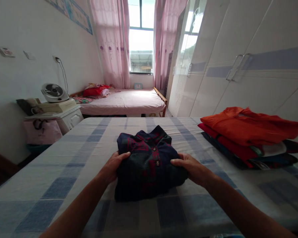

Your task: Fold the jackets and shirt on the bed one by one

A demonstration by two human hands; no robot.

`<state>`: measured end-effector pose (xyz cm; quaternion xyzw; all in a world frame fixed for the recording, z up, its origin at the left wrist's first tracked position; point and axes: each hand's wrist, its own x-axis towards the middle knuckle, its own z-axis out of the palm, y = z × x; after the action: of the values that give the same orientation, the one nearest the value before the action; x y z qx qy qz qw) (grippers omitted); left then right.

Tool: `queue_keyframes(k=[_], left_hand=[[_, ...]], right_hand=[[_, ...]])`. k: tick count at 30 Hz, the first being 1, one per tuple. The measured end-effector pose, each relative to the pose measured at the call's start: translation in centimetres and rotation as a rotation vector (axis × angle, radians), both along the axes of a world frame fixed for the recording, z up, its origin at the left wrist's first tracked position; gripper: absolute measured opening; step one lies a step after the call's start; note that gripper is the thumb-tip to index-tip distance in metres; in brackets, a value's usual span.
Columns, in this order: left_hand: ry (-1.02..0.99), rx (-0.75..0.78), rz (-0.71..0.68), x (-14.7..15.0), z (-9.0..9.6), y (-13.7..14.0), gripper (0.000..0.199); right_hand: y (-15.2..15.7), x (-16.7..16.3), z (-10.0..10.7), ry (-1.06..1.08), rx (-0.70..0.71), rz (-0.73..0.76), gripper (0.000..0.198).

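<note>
The left hand [113, 168], half closed with thumb on top, is gripping a dark navy cloth shirt with red pattern [146, 175], which is lying mid-bed, seemingly folded already. The right hand [193, 168] is gripping its right side likewise. At right, an orange, red and dark stack of folded garments [245, 129] is standing apart; this shirt is remaining outside it.

Before us, over the near bed [86, 198], we have the collared shirt [149, 178] between our left hand [113, 168] and right hand [195, 168], its collar pointing away from us. Well to its right, on the same bed, lies the clothes stack [248, 129], in front of the wardrobe [228, 49]. Beyond our bed stands the second bed [129, 100], a cloth pile [96, 91] at its left; behind it is the window [141, 43], between curtains [109, 43]. On our left, the desk fan [54, 92] tops the cabinet [71, 119], a carrier bag [42, 133] just before it.
</note>
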<state>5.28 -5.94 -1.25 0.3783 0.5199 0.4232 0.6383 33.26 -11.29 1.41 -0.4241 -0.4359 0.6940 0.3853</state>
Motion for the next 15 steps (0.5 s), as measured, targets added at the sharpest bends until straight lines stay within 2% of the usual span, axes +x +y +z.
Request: queue_keyframes(k=[2, 4, 7, 10, 12, 15], left_hand=[[0.013, -0.036, -0.007, -1.0, 0.7, -0.7, 0.023], [0.043, -0.077, -0.012, -2.2, 1.0, -1.9, 0.03], [0.057, -0.129, -0.059, -3.5, 0.6, -4.3, 0.046], [0.038, -0.162, -0.16, -3.5, 0.2, -5.9, 0.056], [0.028, -0.171, -0.183, -3.1, 0.2, -6.1, 0.055], [0.036, -0.203, -0.103, -2.8, 0.5, -5.6, 0.042]], right_hand=[[-0.6, -0.3, 0.7, 0.062, -0.047, 0.022, 0.029], [-1.4, -0.3, 0.3, 0.099, -0.145, 0.065, 0.026], [-2.3, -0.4, -1.6, 0.185, -0.282, 0.024, 0.023], [-2.3, -1.5, -3.3, 0.292, -0.344, -0.058, 0.025], [-2.0, -2.4, -3.7, 0.33, -0.403, -0.067, 0.029], [-1.8, -3.6, -3.7, 0.374, -0.468, -0.055, 0.034]])
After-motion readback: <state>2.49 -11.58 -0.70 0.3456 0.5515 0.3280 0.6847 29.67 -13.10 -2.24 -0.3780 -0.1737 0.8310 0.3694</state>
